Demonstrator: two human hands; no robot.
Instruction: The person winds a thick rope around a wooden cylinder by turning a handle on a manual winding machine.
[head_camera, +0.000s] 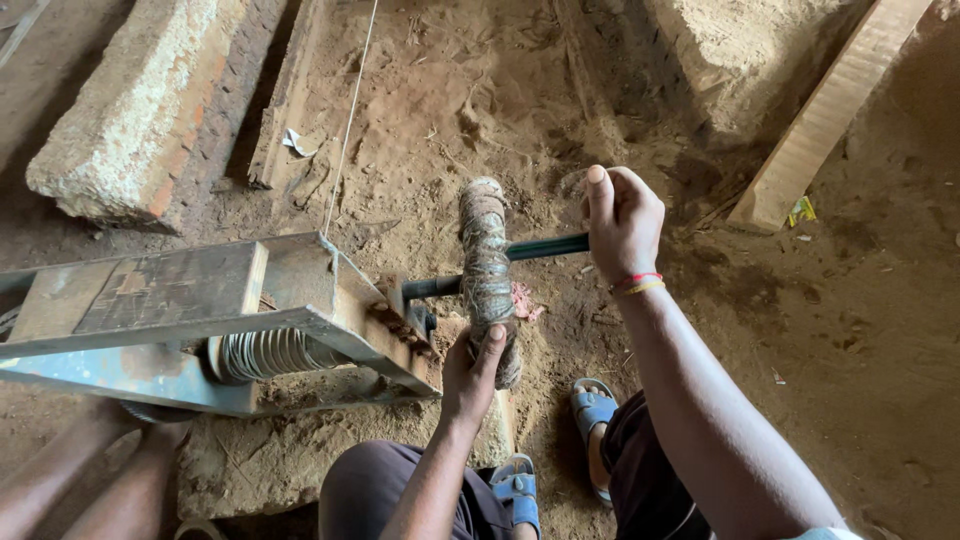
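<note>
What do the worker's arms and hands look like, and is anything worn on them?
Both arms are bare to the frame edge: no sleeves, no gloves. The right hand has thin bands at the wrist, one red and one yellowish. The left hand and its wrist carry nothing. Fingernails are short and unpainted.

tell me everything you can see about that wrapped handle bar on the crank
The wrapped bar stands roughly upright on a dark rod that runs from a rusty metal frame. Grey-green cord or rag strips, dusty and frayed, bind it thickly. The left hand grips its lower end; the right hand holds the rod beside it.
</note>
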